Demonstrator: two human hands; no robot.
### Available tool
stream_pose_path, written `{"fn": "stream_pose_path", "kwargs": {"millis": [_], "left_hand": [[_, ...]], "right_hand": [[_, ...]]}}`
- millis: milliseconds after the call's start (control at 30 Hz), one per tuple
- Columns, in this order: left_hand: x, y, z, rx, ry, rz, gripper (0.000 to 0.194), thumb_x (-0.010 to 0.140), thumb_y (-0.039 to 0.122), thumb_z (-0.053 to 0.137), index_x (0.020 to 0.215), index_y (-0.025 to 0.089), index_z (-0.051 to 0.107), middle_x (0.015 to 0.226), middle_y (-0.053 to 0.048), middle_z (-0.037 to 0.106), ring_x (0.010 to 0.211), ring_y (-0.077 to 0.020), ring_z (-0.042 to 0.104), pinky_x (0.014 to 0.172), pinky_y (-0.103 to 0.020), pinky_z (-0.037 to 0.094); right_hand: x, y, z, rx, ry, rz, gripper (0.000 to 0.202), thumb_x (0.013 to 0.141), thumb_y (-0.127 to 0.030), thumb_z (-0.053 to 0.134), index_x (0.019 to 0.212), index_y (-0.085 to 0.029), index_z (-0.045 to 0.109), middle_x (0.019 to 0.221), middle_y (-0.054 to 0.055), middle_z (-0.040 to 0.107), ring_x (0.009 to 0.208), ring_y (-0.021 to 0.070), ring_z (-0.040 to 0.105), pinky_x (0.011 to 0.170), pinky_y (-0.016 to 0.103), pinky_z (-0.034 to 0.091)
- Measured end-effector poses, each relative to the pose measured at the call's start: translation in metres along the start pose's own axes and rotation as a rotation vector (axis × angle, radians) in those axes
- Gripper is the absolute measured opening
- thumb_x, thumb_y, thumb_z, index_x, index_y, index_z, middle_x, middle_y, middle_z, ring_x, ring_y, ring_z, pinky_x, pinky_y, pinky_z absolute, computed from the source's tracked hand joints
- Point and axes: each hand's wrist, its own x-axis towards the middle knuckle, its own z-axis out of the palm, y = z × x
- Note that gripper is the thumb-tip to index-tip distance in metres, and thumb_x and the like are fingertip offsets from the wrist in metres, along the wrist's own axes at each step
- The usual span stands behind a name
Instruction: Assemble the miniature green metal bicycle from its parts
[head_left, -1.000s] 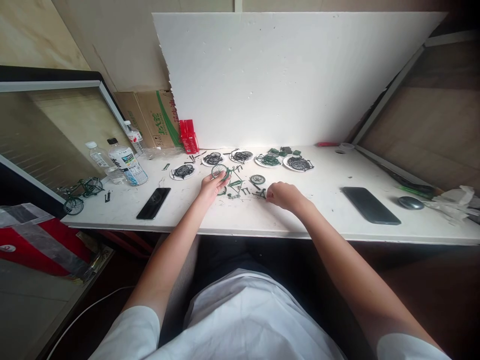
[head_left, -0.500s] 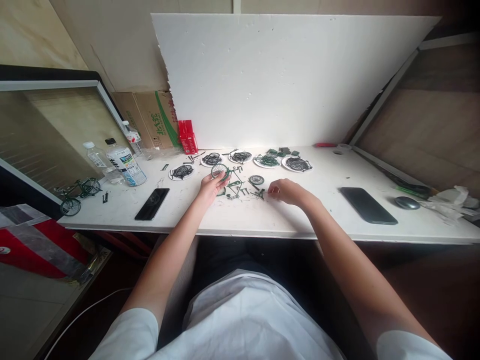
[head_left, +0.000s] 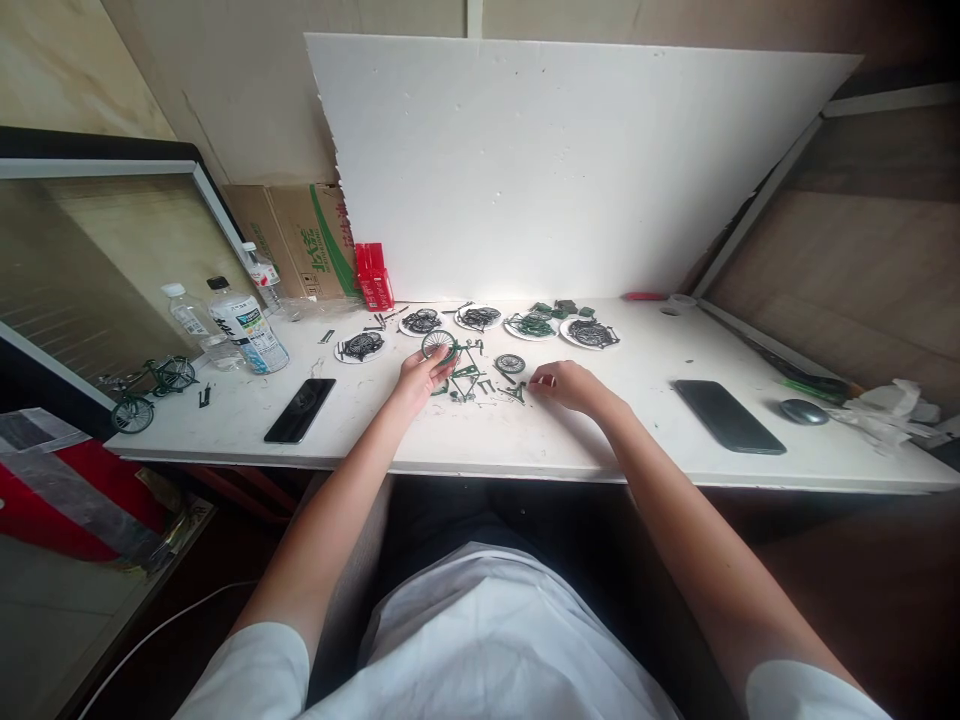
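My left hand is closed around the rear part of a partly built green model bicycle, whose spoked wheel stands up above the fingers. Below it, small green parts lie on the white table. My right hand has its fingertips bent together just right of a forked green piece; whether they hold anything is too small to see. A loose spoked wheel lies flat between the two hands.
Behind stand several white plates of dark and green parts. To the left are a phone, bottles and a complete model bicycle. A dark tablet-like slab and a mouse are at right. A white board leans behind.
My right hand has shifted slightly left, closer to the forked green piece. My left hand keeps its hold on the model bicycle. The camera view has moved a little.
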Motion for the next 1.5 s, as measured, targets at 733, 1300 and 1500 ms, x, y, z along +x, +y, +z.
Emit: {"fn": "stream_pose_path", "kwargs": {"millis": [733,1300,1500], "left_hand": [[0.001,0.000,0.002,-0.006,-0.020,0.049,0.039,0.075,0.030,0.099,0.103,0.017,0.076,0.103,-0.007,0.081,0.088,-0.0153,0.078,0.084,-0.025,0.056],[-0.003,0.000,0.005,0.060,-0.027,0.055,0.042,0.073,0.031,0.100,0.106,0.017,0.078,0.106,-0.007,0.081,0.088,-0.0162,0.078,0.088,-0.027,0.055],[-0.005,0.001,0.005,0.048,0.013,0.070,0.037,0.075,0.029,0.098,0.104,0.017,0.077,0.107,-0.007,0.081,0.094,-0.0184,0.080,0.084,-0.026,0.054]], "right_hand": [[-0.002,-0.036,0.023,0.249,0.092,-0.429,0.020,0.098,-0.033,0.073,0.104,-0.021,0.088,0.098,0.010,0.075,0.077,0.0203,0.064,0.073,0.031,0.049],[-0.010,-0.064,0.041,-0.118,0.131,-0.289,0.026,0.112,-0.033,0.050,0.115,-0.017,0.070,0.122,0.015,0.072,0.080,0.0213,0.070,0.074,0.031,0.046],[-0.004,-0.054,0.043,0.148,0.315,-0.224,0.031,0.115,-0.041,0.036,0.118,-0.020,0.058,0.117,0.014,0.072,0.085,0.0234,0.067,0.073,0.032,0.045]]}}
